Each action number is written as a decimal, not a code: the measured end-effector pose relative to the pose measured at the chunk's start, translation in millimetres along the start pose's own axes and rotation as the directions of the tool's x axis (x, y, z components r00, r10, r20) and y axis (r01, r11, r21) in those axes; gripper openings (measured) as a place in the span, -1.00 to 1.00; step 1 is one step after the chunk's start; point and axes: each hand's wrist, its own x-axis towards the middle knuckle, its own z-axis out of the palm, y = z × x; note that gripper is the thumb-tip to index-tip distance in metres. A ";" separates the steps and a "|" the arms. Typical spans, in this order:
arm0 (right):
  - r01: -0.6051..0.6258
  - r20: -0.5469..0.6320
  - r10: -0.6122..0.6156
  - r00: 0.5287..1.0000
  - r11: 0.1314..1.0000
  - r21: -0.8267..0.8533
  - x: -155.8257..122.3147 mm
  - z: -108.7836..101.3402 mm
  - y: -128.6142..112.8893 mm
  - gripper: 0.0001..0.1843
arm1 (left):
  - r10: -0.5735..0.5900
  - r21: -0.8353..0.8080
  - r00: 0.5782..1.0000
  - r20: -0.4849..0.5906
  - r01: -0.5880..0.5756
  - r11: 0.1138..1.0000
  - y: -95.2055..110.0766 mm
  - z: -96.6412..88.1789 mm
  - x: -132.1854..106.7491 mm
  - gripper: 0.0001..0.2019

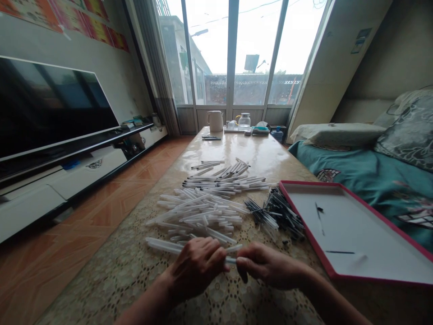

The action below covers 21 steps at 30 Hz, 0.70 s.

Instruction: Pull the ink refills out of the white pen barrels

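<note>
I can't make out a single word or number from here. The red-and-orange posters (34,14) high on the wall (79,56) bear printing too blurred to read. The small dark labels (361,40) on the pale upright panel (338,76) are too tiny, and any print on the tissue pack (260,130) is illegible too.

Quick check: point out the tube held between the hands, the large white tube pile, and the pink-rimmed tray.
Held tube (231,260): head view, its exposed stretch.
White tube pile (203,212): head view, near its middle.
Pink-rimmed tray (358,219): head view, bare white floor.
</note>
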 end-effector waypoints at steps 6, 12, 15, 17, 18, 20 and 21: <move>-0.025 -0.168 -0.054 0.984 0.899 -0.437 3.9 12.0 7.8 -0.61 | -0.023 0.006 0.994 0.107 0.022 1.000 -3.5 -1.3 3.3 -0.72; -0.167 -0.369 -0.181 0.911 0.657 -0.735 -16.4 -16.6 20.6 -0.70 | -0.251 -0.151 0.968 0.016 0.250 0.956 -26.8 -11.9 -11.1 -0.66; -0.273 -0.556 -0.212 0.804 0.700 -0.660 -23.5 -32.5 22.6 -0.65 | -0.363 -0.185 0.932 -0.019 0.354 0.917 -38.6 -14.6 -14.6 -0.68; -0.241 -0.548 -0.199 0.812 0.742 -0.626 -20.5 -32.8 21.3 -0.64 | -0.326 -0.181 0.945 0.043 0.328 0.927 -40.5 -12.2 -13.0 -0.76; -0.217 -0.518 -0.188 0.834 0.753 -0.622 -17.4 -30.3 20.3 -0.65 | -0.310 -0.178 0.949 0.064 0.316 0.932 -40.4 -10.0 -12.3 -0.80; -0.191 -0.469 -0.167 0.867 0.759 -0.622 -10.6 -23.0 18.5 -0.68 | -0.311 -0.166 0.948 0.067 0.318 0.933 -40.0 -5.4 -12.7 -0.86; -0.188 -0.465 -0.160 0.871 0.765 -0.616 -7.8 -19.5 17.9 -0.70 | -0.325 -0.158 0.944 0.050 0.329 0.931 -40.2 -3.4 -14.0 -0.83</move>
